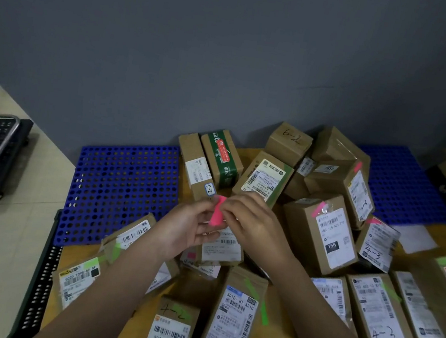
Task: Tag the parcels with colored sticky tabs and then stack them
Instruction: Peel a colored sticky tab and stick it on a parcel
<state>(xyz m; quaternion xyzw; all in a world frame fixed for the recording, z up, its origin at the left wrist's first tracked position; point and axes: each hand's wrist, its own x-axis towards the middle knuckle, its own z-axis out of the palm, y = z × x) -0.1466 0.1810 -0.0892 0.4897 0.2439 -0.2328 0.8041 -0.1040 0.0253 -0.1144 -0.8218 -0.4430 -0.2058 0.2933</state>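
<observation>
We note left hand and right hand pinching a pink tab at frame centre; peel singly, keeping adhesive clean.

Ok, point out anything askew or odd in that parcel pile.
The parcels lie jumbled, not stacked: the 6-2 box and the 15H box sit tilted on others. The green tab on the 3-1 parcel runs off its edge. Both hands pinch pink tabs.
</observation>
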